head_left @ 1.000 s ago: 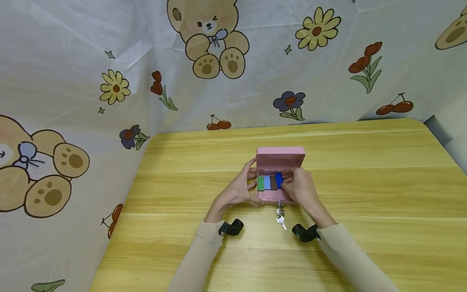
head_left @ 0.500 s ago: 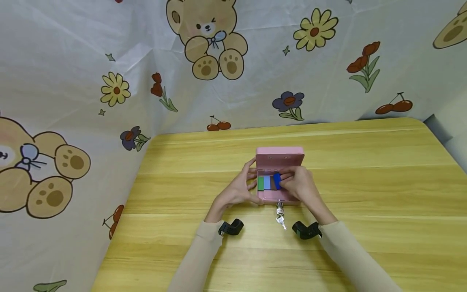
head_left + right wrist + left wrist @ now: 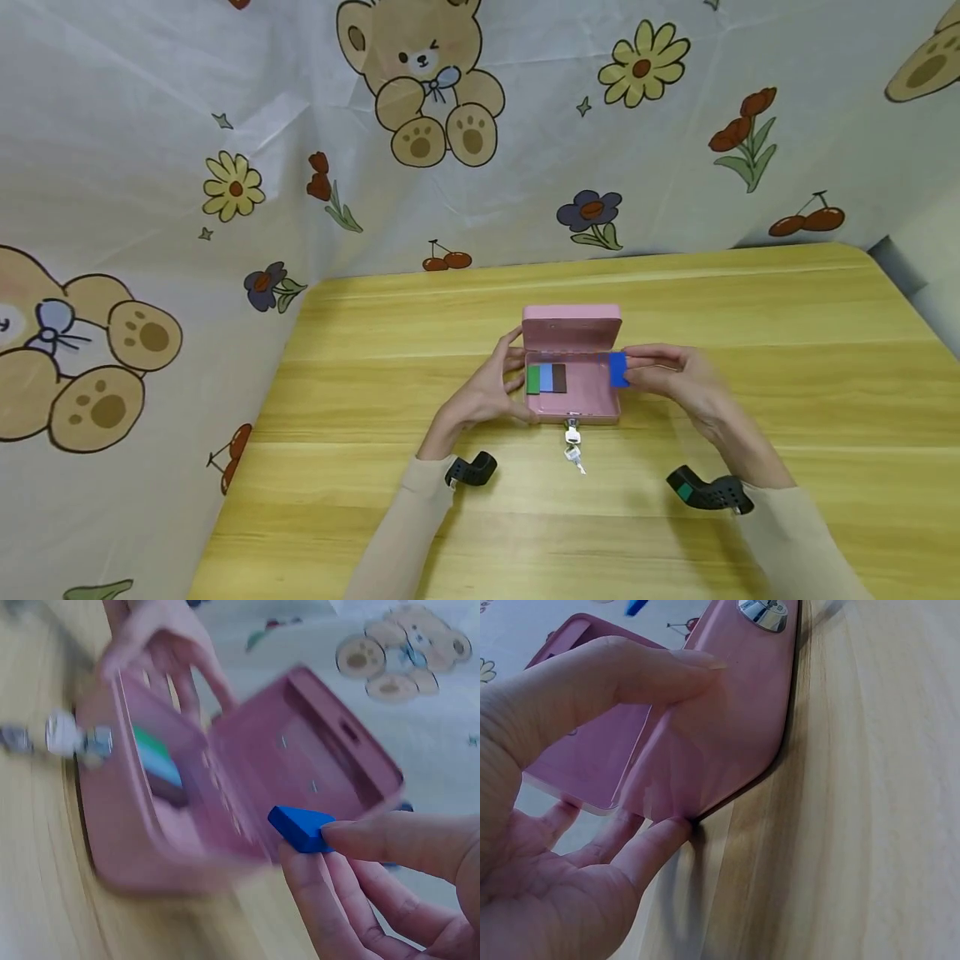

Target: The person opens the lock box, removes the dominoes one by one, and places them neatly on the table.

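Box (image 3: 589, 393), one: pink, rectangular, rounded corners; upright, hinged lid (image 3: 572, 328) raised at far side, silver lock (image 3: 765, 610) on near side. Block (image 3: 618, 370), one: plain blue, flat, angular; aloft at the box's right edge.

Soft shadows; sheen on tabletop (image 3: 540, 533); blurred box (image 3: 124, 832), right wrist view

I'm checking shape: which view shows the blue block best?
Right wrist: the blue block is largest there, its edges clear. The head view shows it small, partly covered by the right hand; the left wrist, only a blue sliver, probably it.
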Available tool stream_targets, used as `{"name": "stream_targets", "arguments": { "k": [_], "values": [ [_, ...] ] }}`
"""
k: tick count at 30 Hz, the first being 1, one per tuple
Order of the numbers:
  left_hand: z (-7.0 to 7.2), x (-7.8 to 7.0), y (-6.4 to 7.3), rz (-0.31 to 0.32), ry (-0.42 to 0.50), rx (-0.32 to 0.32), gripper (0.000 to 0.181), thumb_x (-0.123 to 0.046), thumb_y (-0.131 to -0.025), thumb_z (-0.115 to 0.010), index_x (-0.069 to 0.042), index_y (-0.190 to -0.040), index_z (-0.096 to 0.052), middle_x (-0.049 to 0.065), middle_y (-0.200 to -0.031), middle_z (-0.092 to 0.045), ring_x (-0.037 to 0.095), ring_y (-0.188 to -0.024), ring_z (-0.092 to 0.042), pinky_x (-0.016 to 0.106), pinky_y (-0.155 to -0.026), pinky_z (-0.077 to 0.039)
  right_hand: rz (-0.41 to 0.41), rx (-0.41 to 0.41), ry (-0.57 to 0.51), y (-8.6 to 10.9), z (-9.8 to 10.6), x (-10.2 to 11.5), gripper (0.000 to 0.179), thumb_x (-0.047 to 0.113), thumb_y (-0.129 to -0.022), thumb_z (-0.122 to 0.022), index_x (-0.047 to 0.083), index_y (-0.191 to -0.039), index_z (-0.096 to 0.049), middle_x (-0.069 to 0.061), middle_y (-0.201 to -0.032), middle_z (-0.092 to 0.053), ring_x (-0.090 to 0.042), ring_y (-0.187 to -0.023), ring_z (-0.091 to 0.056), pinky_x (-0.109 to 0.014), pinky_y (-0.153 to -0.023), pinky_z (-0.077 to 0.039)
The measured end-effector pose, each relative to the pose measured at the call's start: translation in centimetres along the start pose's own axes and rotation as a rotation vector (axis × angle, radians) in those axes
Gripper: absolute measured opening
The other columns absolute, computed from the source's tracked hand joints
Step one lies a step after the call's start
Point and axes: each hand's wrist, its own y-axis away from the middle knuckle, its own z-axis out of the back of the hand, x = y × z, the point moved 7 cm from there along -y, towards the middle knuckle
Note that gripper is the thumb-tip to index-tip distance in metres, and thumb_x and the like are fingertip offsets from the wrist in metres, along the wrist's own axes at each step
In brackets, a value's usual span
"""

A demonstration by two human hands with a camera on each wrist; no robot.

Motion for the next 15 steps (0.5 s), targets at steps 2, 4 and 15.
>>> {"name": "stream_targets", "arguments": {
  "k": [2,4,15],
  "values": [
    [-0.1,0.0,-0.1,0.000,-0.005,0.001,0.139,0.025,-0.062,-0.084,-0.021,-0.168,-0.006,0.019,-0.161,-0.031,0.037,-0.151,-0.033,0.039,-0.124,-0.036,-0.017,-0.029,0.014,0.4,2.0,-0.6,0.047,0.006,-0.097,-0.072,-0.012,-0.138,-0.057,0.011,-0.099,-0.075,-0.006,-0.089,-0.073,-0.022,-0.084,-0.064],
    [0.0,0.0,-0.1,0.002,-0.005,0.002,0.140,0.026,-0.062,-0.083,-0.021,-0.168,-0.006,0.019,-0.160,-0.032,0.037,-0.151,-0.033,0.039,-0.124,-0.037,-0.039,-0.054,0.035,0.6,3.3,-1.5,0.049,0.006,-0.098,-0.072,-0.014,-0.139,-0.056,0.012,-0.099,-0.074,-0.006,-0.088,-0.073,-0.022,-0.083,-0.064],
    [0.0,-0.1,-0.1,0.004,-0.018,0.008,0.140,0.026,-0.062,-0.084,-0.021,-0.169,-0.006,0.020,-0.159,-0.032,0.037,-0.150,-0.033,0.038,-0.123,-0.038,-0.141,-0.107,0.119,0.1,4.5,-3.9,0.051,0.006,-0.099,-0.071,-0.019,-0.139,-0.052,0.004,-0.099,-0.075,-0.003,-0.086,-0.071,-0.022,-0.080,-0.065]
  ]
}}
